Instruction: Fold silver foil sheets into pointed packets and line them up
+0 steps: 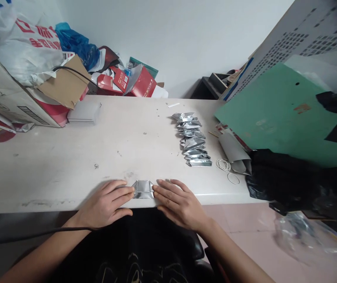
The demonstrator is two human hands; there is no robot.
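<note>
Both hands, left hand (107, 202) and right hand (178, 203), press flat on the small shiny silver folded packet (143, 189) at the white surface (68, 165) edge, so it may slip off.

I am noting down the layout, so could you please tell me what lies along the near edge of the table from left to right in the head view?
Left hand → folded foil piece → right hand → rubber bands → black plastic bag.

- Left hand (107, 203) lies flat, palm down, fingers pointing toward the right hand.
- Right hand (178, 203) lies flat, fingers spread, fingertips close to the left hand's.
</note>
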